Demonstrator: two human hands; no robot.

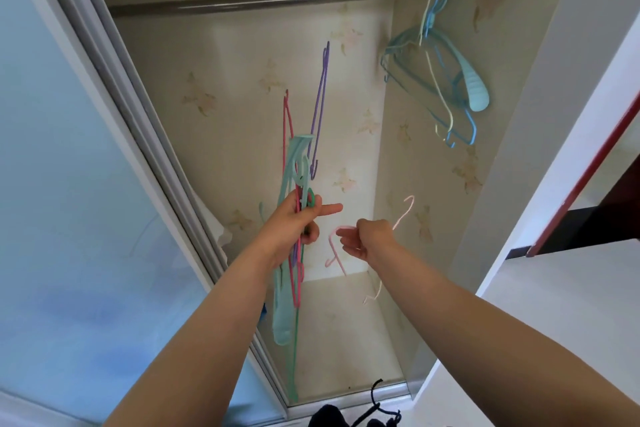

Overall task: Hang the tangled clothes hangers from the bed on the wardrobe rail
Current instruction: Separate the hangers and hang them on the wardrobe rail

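- Two hands are raised in front of the open wardrobe, both arms bare and stretched forward.
- My left hand (294, 224) grips a bunch of tangled hangers (300, 170) with fingers curled round the middle of them, the forefinger sticking out straight to the right.
- That bunch stands nearly upright: a purple hanger (321, 104) reaches highest, a red-pink one (286, 125) rises beside it on the left, and a wide mint-green one (281, 315) hangs down below my wrist, alongside a thin green wire.
- My right hand (367, 239) holds a pale pink hanger (334, 246), fingers bent round its wire; one arm of it curves up past the hand to the right, and the rest droops below. It looks blurred, so I cannot tell just how the fingers pinch it.
- Both hands are near each other but apart, well below the metal rail (263, 1).
- At the far right end of the rail hangs a cluster of blue hangers (450, 80) with one cream-coloured hanger among them, hooks over the bar, close to the side wall.
- The wardrobe back wall (242, 80) has pale paper with faded flower prints.
- A frosted sliding door (69, 149) fills the left side, its metal track running down beside my left arm.
- At the bottom edge lies a black hanger (375, 402) by something dark.
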